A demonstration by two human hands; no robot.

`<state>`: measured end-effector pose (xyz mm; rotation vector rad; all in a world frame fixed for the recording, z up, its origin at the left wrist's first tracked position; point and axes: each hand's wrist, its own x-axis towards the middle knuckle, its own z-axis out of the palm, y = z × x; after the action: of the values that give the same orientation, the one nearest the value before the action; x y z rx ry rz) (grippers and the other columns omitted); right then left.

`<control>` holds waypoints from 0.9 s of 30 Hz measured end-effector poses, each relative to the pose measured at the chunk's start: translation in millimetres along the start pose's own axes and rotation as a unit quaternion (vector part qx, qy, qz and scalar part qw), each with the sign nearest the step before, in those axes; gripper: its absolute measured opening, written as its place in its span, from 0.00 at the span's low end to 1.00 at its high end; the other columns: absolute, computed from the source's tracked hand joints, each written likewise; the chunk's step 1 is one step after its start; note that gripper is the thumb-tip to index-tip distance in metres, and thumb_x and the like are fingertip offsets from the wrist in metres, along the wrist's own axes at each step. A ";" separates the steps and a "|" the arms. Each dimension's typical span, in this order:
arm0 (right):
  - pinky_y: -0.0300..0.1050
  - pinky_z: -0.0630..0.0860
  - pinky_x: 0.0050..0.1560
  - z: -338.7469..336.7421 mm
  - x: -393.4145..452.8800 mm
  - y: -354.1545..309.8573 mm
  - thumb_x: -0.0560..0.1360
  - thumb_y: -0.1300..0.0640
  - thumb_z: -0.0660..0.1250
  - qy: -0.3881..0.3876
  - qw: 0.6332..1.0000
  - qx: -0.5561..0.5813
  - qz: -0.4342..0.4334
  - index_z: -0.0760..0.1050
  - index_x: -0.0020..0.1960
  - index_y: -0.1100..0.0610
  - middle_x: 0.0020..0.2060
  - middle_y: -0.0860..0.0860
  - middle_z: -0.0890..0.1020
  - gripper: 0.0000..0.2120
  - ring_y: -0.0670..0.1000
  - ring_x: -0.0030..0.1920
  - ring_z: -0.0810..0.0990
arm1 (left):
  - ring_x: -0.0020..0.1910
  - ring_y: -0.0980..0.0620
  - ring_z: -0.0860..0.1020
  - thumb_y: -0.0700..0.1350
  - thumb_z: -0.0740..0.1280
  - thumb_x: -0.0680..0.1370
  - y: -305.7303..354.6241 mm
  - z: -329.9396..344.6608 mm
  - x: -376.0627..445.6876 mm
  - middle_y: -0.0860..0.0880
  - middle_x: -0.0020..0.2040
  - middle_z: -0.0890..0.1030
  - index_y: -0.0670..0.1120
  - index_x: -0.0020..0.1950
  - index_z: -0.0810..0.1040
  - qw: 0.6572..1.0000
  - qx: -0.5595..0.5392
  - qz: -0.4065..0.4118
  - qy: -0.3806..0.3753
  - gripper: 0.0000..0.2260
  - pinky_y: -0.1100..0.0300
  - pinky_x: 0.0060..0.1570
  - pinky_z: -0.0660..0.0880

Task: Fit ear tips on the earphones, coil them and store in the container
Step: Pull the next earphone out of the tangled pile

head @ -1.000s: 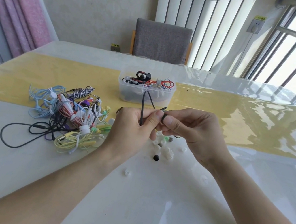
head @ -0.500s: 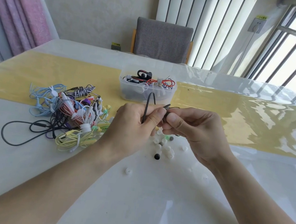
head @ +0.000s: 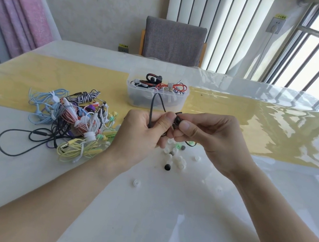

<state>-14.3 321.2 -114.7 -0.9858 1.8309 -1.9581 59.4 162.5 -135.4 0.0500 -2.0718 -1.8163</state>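
Cable loop risen slightly; left hand (head: 142,130), right hand (head: 208,136) pinch thin black earphone (head: 177,121).

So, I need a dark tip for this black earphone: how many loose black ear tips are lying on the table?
1: the black ear tip lies at the near edge of the white tips. Hands may hide others.

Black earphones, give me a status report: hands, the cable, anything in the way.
Left hand grips the black earphone cable, looped upward. Right hand pinches the black earbud. Loose ear tips below; container beyond, nothing between.
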 end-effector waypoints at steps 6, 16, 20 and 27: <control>0.45 0.82 0.43 1.6 1.0 -3.2 0.74 0.64 0.71 0.016 0.999 0.011 0.039 0.84 0.48 0.62 0.38 0.61 0.86 0.05 0.55 0.40 0.86 | 0.26 0.53 0.69 0.48 0.63 0.82 0.0 2.2 0.5 0.44 0.27 0.74 0.38 0.36 0.77 1.000 0.000 0.005 0.012 0.19 0.61 0.31 0.68; 0.42 0.81 0.39 2.7 2.9 -4.7 0.70 0.61 0.70 0.030 0.991 0.098 0.081 0.86 0.42 0.61 0.35 0.59 0.85 0.06 0.54 0.34 0.84 | 0.30 0.44 0.70 0.47 0.61 0.82 -2.3 0.4 2.8 0.44 0.30 0.77 0.32 0.42 0.77 0.999 -0.043 -0.006 -0.022 0.19 0.56 0.33 0.67; 0.43 0.81 0.42 2.6 1.7 -2.0 0.69 0.60 0.71 0.032 0.996 0.064 0.054 0.87 0.45 0.59 0.36 0.61 0.85 0.08 0.55 0.36 0.84 | 0.27 0.48 0.71 0.43 0.60 0.83 -1.6 0.5 0.9 0.42 0.30 0.78 0.36 0.44 0.80 0.999 0.009 0.035 -0.021 0.14 0.59 0.32 0.69; 0.47 0.82 0.44 2.5 1.7 1.7 0.77 0.69 0.67 0.039 0.999 0.023 0.023 0.86 0.46 0.58 0.38 0.64 0.85 0.11 0.58 0.38 0.85 | 0.26 0.50 0.72 0.41 0.61 0.83 -3.3 0.4 1.3 0.42 0.30 0.78 0.39 0.43 0.80 0.998 0.034 0.056 -0.010 0.13 0.61 0.30 0.70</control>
<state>-14.4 318.0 -116.0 -0.8568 1.8236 -2.0290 57.4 162.0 -138.3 -0.0659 -2.1060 -1.6870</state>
